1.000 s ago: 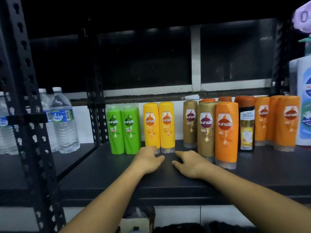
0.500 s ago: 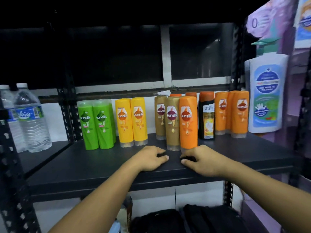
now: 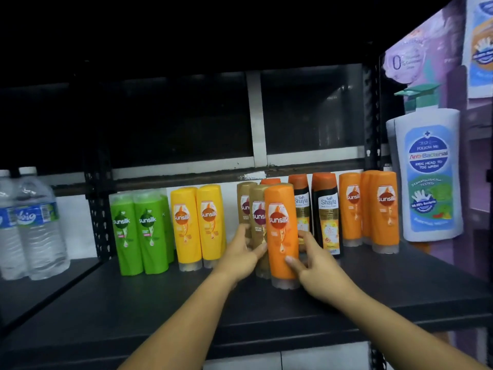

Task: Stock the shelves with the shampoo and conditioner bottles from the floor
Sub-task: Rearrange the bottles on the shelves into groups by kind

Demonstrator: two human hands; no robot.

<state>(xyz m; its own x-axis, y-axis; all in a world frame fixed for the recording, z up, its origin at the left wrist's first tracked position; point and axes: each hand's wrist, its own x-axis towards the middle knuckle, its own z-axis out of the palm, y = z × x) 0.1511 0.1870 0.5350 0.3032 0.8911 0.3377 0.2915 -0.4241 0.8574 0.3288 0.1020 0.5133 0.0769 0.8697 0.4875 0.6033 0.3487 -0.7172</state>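
Note:
On the dark shelf [image 3: 160, 303] stand upside-down Sunsilk bottles in a row: green ones [image 3: 138, 231], yellow ones [image 3: 197, 222], gold ones [image 3: 257, 206], and a front orange bottle [image 3: 281, 222]. My left hand [image 3: 241, 253] grips the front gold bottle from its left side, thumb across its front. My right hand [image 3: 312, 265] holds the front orange bottle, with the thumb on its face and the fingers behind its right side. Both bottles stand upright on the shelf, touching each other.
Black Safi Shayla bottles [image 3: 326, 217] and more orange Sunsilk bottles [image 3: 373, 206] stand to the right. A big white pump bottle [image 3: 429, 177] fills the right end by a purple panel. Water bottles [image 3: 34, 225] stand on the left shelf behind a metal post [image 3: 98, 217].
Both hands have lifted off the shelf surface and moved forward onto the bottles, the left taking the gold one and the right the orange one. The view has shifted right.

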